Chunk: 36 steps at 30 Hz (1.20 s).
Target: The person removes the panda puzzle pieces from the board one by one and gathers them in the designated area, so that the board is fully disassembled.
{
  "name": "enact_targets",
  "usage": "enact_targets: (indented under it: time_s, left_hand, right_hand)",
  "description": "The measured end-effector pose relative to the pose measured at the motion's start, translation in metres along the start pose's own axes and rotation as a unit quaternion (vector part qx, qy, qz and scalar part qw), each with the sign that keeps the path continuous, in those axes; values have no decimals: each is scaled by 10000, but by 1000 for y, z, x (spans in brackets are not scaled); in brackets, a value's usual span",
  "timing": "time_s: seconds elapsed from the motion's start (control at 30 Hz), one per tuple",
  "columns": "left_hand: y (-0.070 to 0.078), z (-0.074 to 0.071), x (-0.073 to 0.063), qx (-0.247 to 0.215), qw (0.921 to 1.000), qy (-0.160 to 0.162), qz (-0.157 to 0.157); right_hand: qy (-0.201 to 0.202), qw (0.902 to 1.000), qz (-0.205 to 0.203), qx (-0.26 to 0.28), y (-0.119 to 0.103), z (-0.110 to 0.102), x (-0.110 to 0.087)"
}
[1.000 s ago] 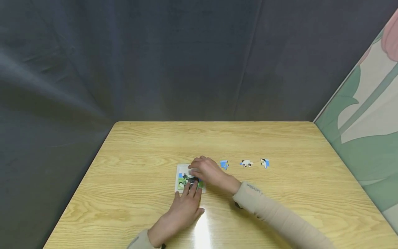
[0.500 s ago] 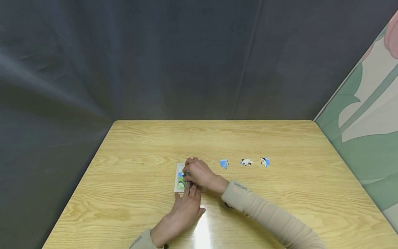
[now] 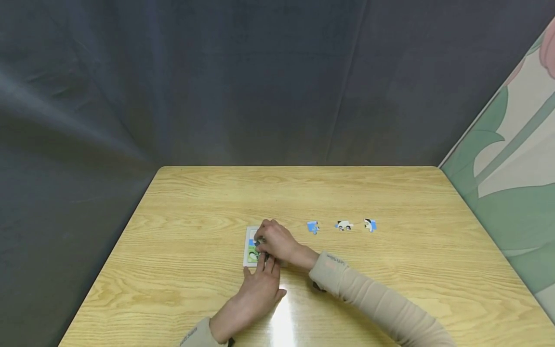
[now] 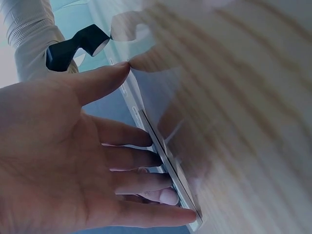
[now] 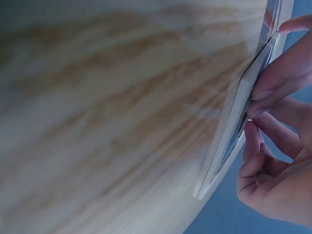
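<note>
Fingers, left hand (image 3: 257,291): spread, nearly straight, tips touched the near edge of a pale tray (image 3: 245,250).
Fingers, right hand (image 3: 278,241): curled over the tray; whether they pinched anything could not be told.
Table (image 3: 195,217): glossy striped woodgrain reached well past the fingers to a straight far edge.
Puzzle pieces (image 3: 344,225): three knobbed flats lay apart, right of the fingers.
Curtain (image 3: 260,86): dark, creased fabric hung beyond them.
</note>
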<state>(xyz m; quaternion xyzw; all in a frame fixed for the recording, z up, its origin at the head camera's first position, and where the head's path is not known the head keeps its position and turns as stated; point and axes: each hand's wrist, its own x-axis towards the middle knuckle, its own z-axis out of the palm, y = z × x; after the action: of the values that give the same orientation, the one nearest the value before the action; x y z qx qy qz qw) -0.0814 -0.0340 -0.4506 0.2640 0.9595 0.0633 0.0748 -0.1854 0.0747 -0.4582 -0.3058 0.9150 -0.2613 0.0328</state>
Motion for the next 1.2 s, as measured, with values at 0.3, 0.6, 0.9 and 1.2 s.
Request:
enact_targets:
  time_s: [0.3,0.6,0.9,1.2]
  left_hand:
    - [0,-2,-2,149,9998,37,142]
    - [0,-3,0,188,9998,-61,7]
    - [0,-3,1,224,9997,-121,-45]
    - [0,-2,1,301,9995,-42,-15]
  right_hand:
    - [143,9988,-256,-381,-1,0,-2]
    - [360,9988,-296,-174,0,-1,-2]
    - [305,9995,111,45,1,-3,0]
    - [306,9938,153,1059,5,-5,0]
